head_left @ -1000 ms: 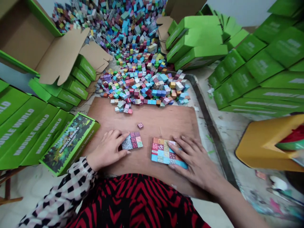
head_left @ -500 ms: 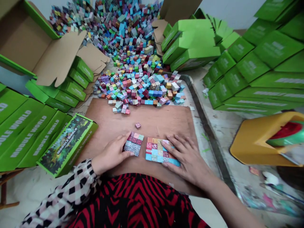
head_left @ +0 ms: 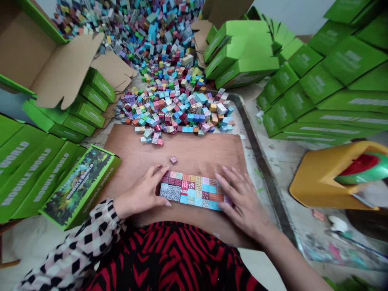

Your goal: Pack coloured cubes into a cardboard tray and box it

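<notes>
On the brown board [head_left: 127, 141] lies one flat block [head_left: 195, 192] of small patterned cubes, joined side by side in rows. My left hand [head_left: 142, 192] rests at its left end, with thumb and fingers apart along the edge. At the right end is my right hand [head_left: 242, 200], its fingers spread and its thumb near the lower corner. Neither hand is wrapped round the block. A single dark red cube [head_left: 173, 160] sits apart, just above the block's left half.
A large heap of loose cubes [head_left: 172, 105] covers the board's far edge. Green boxes stand at left [head_left: 27, 173] and right [head_left: 321, 87]. One printed green box [head_left: 80, 182] leans by the board's left side. A yellow container [head_left: 315, 178] is at the right.
The two separate groups of cubes now touch as one long block. My right hand has shifted to the block's right end, uncovering more cubes.
</notes>
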Tool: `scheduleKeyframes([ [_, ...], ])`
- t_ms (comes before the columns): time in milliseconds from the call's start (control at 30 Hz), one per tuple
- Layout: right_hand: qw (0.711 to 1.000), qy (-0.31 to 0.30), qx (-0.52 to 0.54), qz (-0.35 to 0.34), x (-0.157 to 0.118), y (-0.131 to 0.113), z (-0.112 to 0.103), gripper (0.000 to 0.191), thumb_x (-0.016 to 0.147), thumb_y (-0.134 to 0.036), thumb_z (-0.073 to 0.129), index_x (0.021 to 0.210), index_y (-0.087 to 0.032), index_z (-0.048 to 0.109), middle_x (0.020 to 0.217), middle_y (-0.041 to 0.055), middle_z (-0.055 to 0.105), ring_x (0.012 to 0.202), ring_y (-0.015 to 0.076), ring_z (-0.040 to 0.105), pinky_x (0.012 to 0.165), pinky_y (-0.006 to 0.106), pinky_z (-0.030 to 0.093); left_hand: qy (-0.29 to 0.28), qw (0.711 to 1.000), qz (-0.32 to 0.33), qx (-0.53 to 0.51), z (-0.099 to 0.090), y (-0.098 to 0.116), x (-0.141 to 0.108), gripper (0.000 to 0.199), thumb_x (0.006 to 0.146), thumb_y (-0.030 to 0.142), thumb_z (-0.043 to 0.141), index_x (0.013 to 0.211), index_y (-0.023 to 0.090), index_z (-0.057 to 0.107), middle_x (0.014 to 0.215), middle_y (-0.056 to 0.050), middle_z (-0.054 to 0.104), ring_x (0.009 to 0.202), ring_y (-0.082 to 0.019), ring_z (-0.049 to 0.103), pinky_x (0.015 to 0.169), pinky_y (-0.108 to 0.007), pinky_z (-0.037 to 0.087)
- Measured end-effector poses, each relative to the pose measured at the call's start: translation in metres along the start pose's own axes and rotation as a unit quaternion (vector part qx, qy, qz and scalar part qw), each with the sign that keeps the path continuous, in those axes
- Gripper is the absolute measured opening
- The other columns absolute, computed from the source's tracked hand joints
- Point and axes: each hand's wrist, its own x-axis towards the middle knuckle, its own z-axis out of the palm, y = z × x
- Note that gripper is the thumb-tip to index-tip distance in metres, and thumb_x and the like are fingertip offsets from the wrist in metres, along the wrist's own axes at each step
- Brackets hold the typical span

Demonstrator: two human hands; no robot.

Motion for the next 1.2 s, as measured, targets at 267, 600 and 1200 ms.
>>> scheduleKeyframes([
  [267,0.982,0.068,0.106,0.142,-0.006,-0.006,0.014,0.051,0.099,-0.034,0.031,0.149,-0.032,0.022,0.148,0.0082,0.036,0.136,0.0248,0.035,0.109,0.05,0.036,0.119,0.992,0.012,-0.048,0.03,0.023,0.004,0.058,0.097,0.039,0.04,0.148,0.027,0.016,0.154,-0.011,0.027,0.142,-0.025,0.026,0.115,-0.052,0.027],
  [600,0.995,0.037,0.039,0.087,0.002,-0.006,0.028,0.051,0.097,-0.036,0.035,0.147,-0.025,0.031,0.142,0.0116,0.045,0.139,0.0307,0.028,0.109,0.057,0.033,0.15,0.988,0.032,-0.021,0.056,0.023,0.007,0.052,0.098,0.025,0.032,0.147,0.025,0.018,0.156,-0.01,0.021,0.145,-0.023,0.016,0.117,-0.051,0.022],
  [1200,0.998,0.054,-0.011,0.006,-0.011,-0.014,0.028,0.049,0.092,-0.042,0.048,0.137,-0.024,0.049,0.141,0.0105,0.046,0.138,0.0321,0.029,0.104,0.054,0.04,0.066,0.971,0.136,0.185,0.059,0.011,0.005,0.089,0.079,0.069,0.049,0.147,0.016,0.028,0.138,-0.019,0.045,0.132,-0.037,0.033,0.109,-0.064,0.024],
])
